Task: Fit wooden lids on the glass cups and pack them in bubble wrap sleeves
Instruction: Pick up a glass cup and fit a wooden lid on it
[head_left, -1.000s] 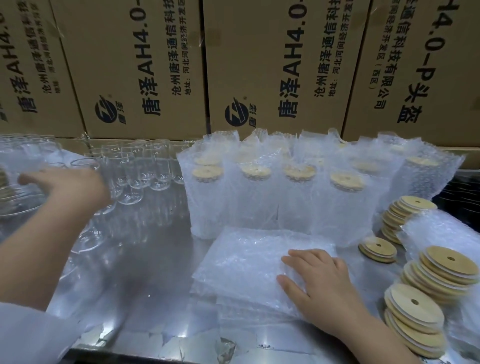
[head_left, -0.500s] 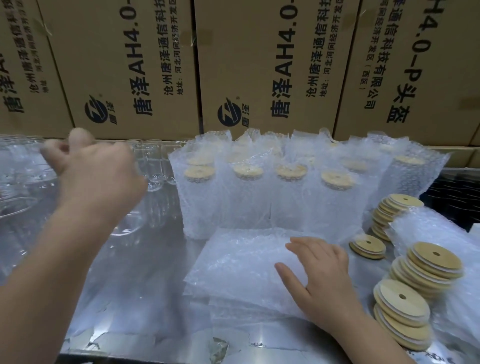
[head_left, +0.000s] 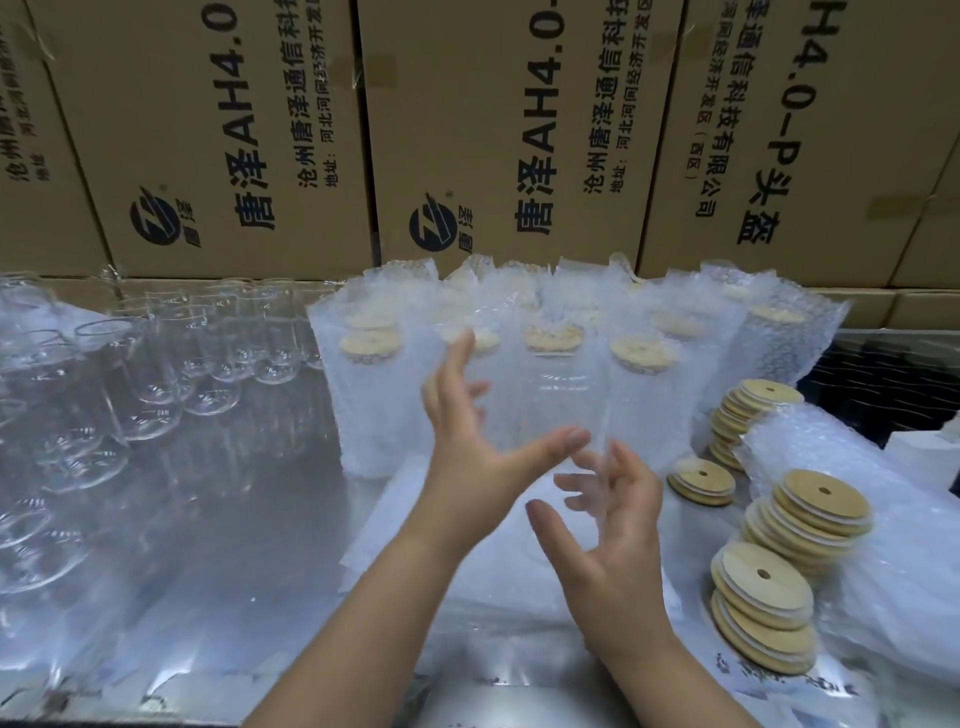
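Note:
My left hand (head_left: 467, 467) grips a clear glass cup (head_left: 540, 405) in the air over the flat stack of bubble wrap sleeves (head_left: 405, 525); thumb and fingers curve round its side. My right hand (head_left: 608, 540) is raised just below and right of the cup, fingers loosely curled by its lower end; whether they touch it I cannot tell. Wooden lids with a centre hole lie in leaning stacks (head_left: 795, 519) at the right, and a few more lids (head_left: 701, 480) lie flat beside them. The cup carries no lid.
Several packed cups in bubble wrap (head_left: 374, 405) stand in rows behind my hands. Bare glass cups (head_left: 156, 374) crowd the left of the shiny metal table (head_left: 234, 519). Cardboard boxes (head_left: 234, 130) wall off the back. A bubble wrap bundle (head_left: 909, 545) lies far right.
My left hand came from the glasses at the left to the middle, holding a cup. My right hand lifted off the sleeve stack and rose toward the cup.

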